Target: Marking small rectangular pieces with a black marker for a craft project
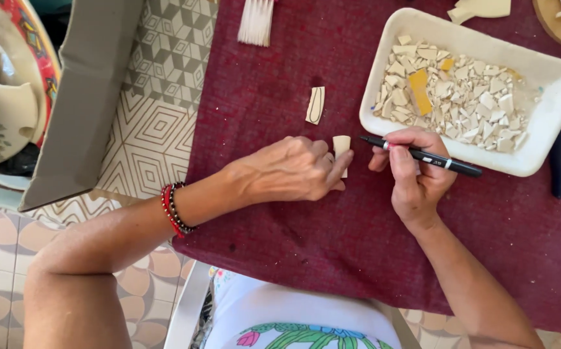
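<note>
**Marking a ceramic shard on the burgundy cloth**

Burgundy cloth (332,232) covers the table where I work, and past its left edge I see patterned floor tiles.

My left hand (287,171) lies knuckles-up on the cloth, its fingers curled together, the thumb and forefinger pinching a small cream ceramic piece (341,146) that shows just past the fingertips. My right hand (416,174) sits just beside it, closed around a black marker pen (422,156) in a writing grip. The pen lies almost level, its tip close to the right edge of the pinched piece; I cannot tell whether it touches. A red and black beaded bracelet (173,210) rings my left wrist.

Just beyond the left hand, apart from it, a second curved cream shard (315,105) lies on the cloth. Beyond the right hand stands a white rectangular tray (552,129), its near rim just past the pen, filled with small cream ceramic fragments (468,97) and a few yellow ones. Farther beyond the left hand a bundle of pale sticks (256,21) lies at the far edge. Well to the left of the left hand stands a grey cardboard box (86,97), with broken painted crockery (9,103) past it.
</note>
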